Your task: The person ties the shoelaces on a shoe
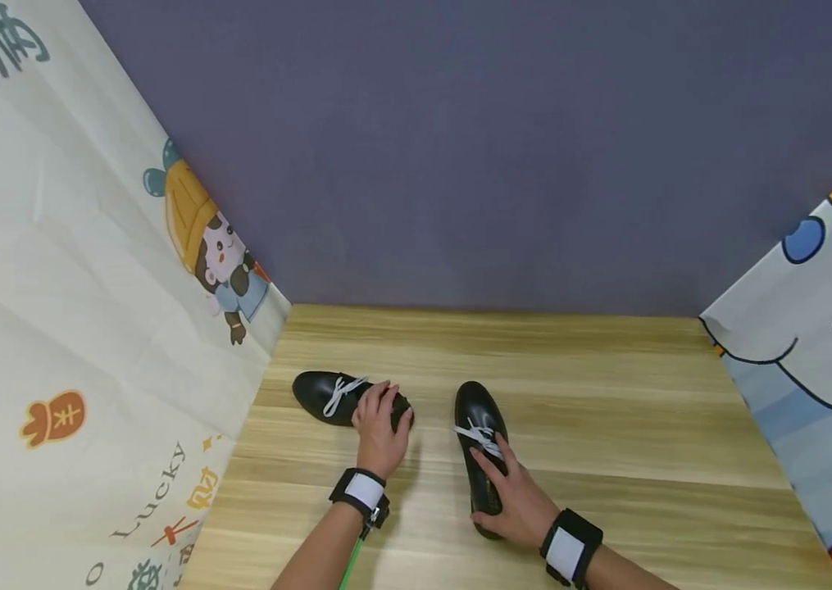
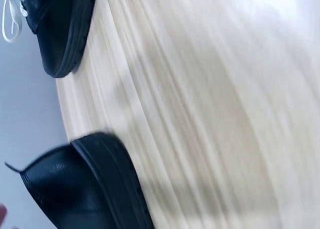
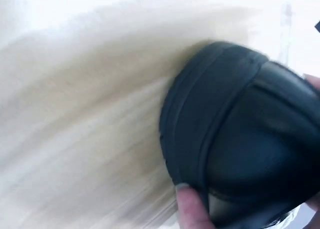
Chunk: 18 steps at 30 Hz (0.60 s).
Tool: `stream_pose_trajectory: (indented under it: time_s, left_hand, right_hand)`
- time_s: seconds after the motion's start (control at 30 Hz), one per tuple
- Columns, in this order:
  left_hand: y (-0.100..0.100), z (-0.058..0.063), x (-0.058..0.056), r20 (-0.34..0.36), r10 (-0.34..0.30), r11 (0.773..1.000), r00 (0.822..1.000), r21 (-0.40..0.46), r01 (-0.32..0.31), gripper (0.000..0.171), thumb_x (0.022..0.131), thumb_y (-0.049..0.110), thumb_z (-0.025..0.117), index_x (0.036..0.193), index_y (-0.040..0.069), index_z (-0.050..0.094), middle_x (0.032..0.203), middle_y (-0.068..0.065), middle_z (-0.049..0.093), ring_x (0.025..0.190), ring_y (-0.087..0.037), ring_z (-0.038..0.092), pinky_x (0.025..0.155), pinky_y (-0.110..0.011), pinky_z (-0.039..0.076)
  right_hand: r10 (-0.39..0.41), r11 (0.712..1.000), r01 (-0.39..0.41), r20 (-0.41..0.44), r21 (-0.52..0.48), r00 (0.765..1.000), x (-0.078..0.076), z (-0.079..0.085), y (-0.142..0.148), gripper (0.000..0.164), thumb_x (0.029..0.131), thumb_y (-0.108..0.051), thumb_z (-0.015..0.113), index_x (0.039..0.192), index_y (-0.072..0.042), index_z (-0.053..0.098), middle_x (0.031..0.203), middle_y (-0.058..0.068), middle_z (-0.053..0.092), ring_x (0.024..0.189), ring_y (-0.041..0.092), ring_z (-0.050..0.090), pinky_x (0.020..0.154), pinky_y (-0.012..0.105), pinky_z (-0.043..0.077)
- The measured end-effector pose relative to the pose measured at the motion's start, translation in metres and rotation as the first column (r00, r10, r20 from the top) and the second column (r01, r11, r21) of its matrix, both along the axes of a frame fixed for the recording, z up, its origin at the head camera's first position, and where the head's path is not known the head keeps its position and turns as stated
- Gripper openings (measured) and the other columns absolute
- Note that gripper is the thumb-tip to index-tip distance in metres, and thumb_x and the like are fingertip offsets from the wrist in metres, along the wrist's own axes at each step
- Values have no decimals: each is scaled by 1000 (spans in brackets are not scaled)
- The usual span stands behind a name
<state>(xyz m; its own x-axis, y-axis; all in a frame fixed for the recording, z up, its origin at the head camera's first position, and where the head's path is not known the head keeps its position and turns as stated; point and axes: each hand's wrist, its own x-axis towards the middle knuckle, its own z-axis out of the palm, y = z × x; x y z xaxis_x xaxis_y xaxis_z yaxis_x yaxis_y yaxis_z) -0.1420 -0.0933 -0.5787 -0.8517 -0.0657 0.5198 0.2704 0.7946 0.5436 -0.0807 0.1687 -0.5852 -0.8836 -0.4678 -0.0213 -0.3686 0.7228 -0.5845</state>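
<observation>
Two black lace-up shoes with white laces are on the wood-grain surface. The left shoe (image 1: 318, 395) lies with its toe to the left; my left hand (image 1: 380, 426) grips it around the heel end, fingers across its opening and thumb by the heel. In the left wrist view the heel (image 2: 100, 184) fills the bottom, with a blurred bit of finger at the edge. The right shoe (image 1: 478, 403) has its toe pointing away from me. My right hand (image 1: 522, 500) holds it, thumb at the heel (image 3: 250, 134) and fingers along the side near the laces.
A dark grey-blue panel (image 1: 445, 164) rises behind the wood-grain surface (image 1: 607, 393). A white printed cloth (image 1: 54, 270) borders the left side, and another cartoon-printed cloth (image 1: 814, 328) borders the right. A green cord (image 1: 351, 565) runs from the left wrist strap.
</observation>
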Motion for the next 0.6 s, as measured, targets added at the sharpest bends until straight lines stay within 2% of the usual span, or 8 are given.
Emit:
stream_pose_trajectory:
  time_s: [0.13, 0.23, 0.33, 0.5, 0.6]
  left_hand:
    - [-9, 0, -7, 115, 34, 998, 993, -55, -28, 58, 93, 29, 71, 143, 8, 51, 157, -18, 34, 144, -46, 24, 102, -70, 23]
    - [-13, -2, -9, 195, 64, 996, 979, -79, -49, 67, 93, 36, 71, 149, 10, 46, 163, -17, 23, 148, -48, 14, 104, -75, 19]
    - [-15, -6, -8, 253, 96, 993, 963, -98, -73, 72, 91, 42, 72, 151, 12, 44, 165, -17, 18, 149, -50, 9, 104, -79, 18]
    - [-14, -9, -7, 303, 126, 989, 945, -113, -96, 76, 90, 46, 72, 152, 13, 43, 166, -17, 15, 149, -50, 7, 103, -81, 18]
    - [-12, -11, -5, 303, 129, 988, 944, -115, -99, 74, 89, 44, 73, 150, 12, 45, 165, -18, 17, 148, -51, 8, 102, -81, 19]
  right_hand:
    - [16, 1000, -17, -25, -22, 1000, -14, 3, -1, 82, 81, -31, 84, 152, -16, 44, 158, 35, 14, 123, 59, 46, 90, 61, 49]
    - [23, 999, -24, -46, -28, 999, -24, 3, -1, 79, 83, -26, 84, 151, -14, 46, 157, 36, 15, 122, 60, 47, 90, 62, 49]
    - [31, 999, -33, -52, -32, 998, -32, 3, -3, 79, 82, -23, 84, 150, -13, 46, 157, 37, 14, 123, 61, 46, 91, 63, 48]
    - [25, 998, -26, -25, -49, 999, -45, 5, -8, 79, 81, -20, 85, 150, -13, 47, 158, 35, 14, 127, 60, 43, 94, 63, 46]
    - [9, 999, -8, 16, -44, 1000, -55, 6, -11, 79, 81, -21, 86, 150, -15, 47, 160, 32, 14, 130, 59, 40, 96, 63, 45]
